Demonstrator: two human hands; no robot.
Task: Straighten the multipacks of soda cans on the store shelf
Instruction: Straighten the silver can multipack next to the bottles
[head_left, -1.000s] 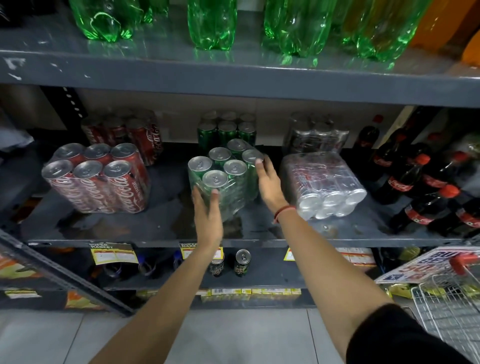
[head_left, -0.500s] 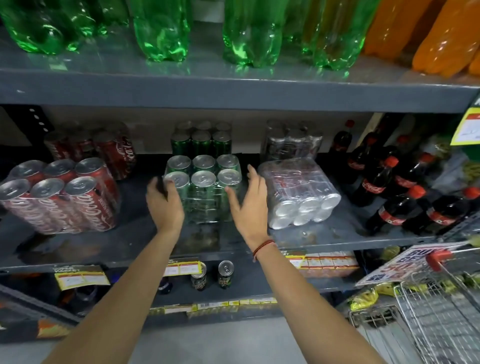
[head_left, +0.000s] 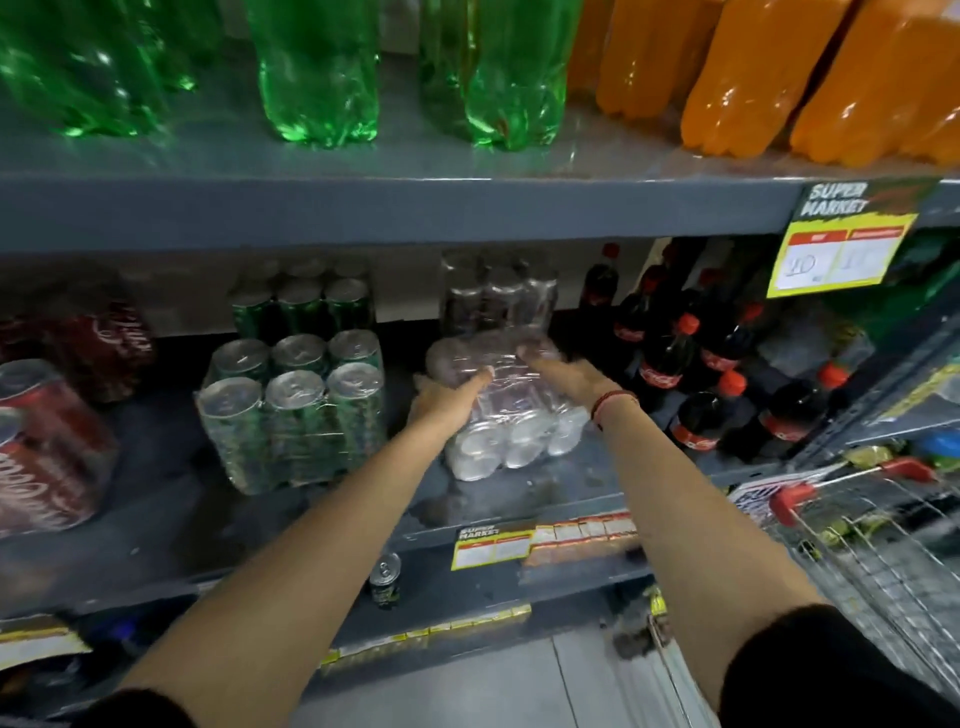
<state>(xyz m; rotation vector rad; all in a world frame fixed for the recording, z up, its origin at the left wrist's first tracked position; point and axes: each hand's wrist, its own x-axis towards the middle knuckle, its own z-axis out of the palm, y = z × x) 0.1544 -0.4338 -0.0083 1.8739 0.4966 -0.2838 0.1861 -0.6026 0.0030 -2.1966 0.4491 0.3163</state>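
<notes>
Reaching into the middle shelf (head_left: 519, 499), both hands are on the silver multipack (head_left: 511, 415), which is lying on its side with the can ends facing out, three of them visible in the bottom row. The left hand (head_left: 444, 402) is pressed flat against its left side and the right hand (head_left: 563, 371) is laid over the top right with fingers spread, so it's gripped between the two palms, not clenched. There's a red string bracelet (head_left: 613, 402) on the right wrist. Just left of it the green multipack (head_left: 296, 410) stands upright, six can tops showing in two rows of three, and a second green pack (head_left: 301, 306) sits behind it. Far left is one red cola multipack (head_left: 47, 447), partly cut off, with another red pack (head_left: 104, 343) behind. A second clear-wrapped pack (head_left: 498, 296) stands behind the silver one. Right of the hands is a bunch of dark cola bottles (head_left: 691, 384) with red caps, too blurry to count. Up top: green bottles (head_left: 322, 73) and orange bottles (head_left: 753, 73). A wire shopping cart (head_left: 883, 535) is at the lower right.
</notes>
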